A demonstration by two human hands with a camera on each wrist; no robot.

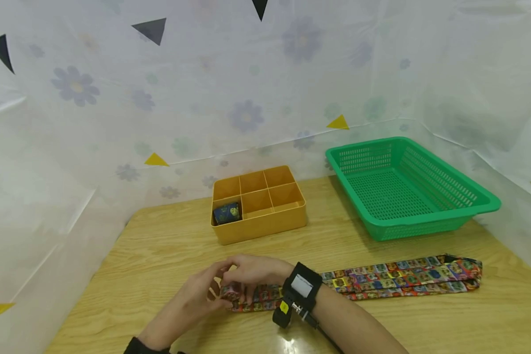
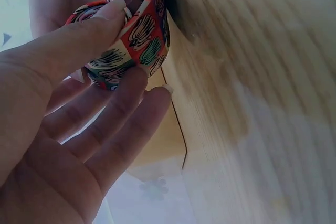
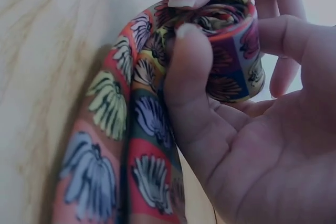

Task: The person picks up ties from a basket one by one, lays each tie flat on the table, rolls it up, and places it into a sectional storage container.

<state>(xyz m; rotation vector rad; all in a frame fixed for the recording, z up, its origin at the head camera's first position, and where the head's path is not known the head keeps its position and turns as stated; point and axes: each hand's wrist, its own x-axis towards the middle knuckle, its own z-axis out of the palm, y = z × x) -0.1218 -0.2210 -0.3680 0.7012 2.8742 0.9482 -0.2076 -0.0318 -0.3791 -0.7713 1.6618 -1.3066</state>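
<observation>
A colourful patterned necktie (image 1: 402, 276) lies lengthwise across the table, its near end wound into a roll (image 3: 233, 69). My left hand (image 1: 196, 297) holds the roll from the left, thumb on its top edge and fingers round its side in the left wrist view. From the other side my right hand (image 1: 258, 270) pinches the same roll, thumb at the spiral edge. In the right wrist view two layers of the tie run from the roll along the table. An orange organizer box (image 1: 261, 227) stands beyond the hands, with a rolled dark blue tie (image 1: 227, 213) in its front left compartment.
A green plastic basket (image 1: 425, 219) stands at the back right of the wooden table (image 1: 159, 246). White flower-printed sheeting (image 1: 248, 73) hangs behind and at the sides. A strapped device (image 1: 302, 286) with a cable sits on the right wrist.
</observation>
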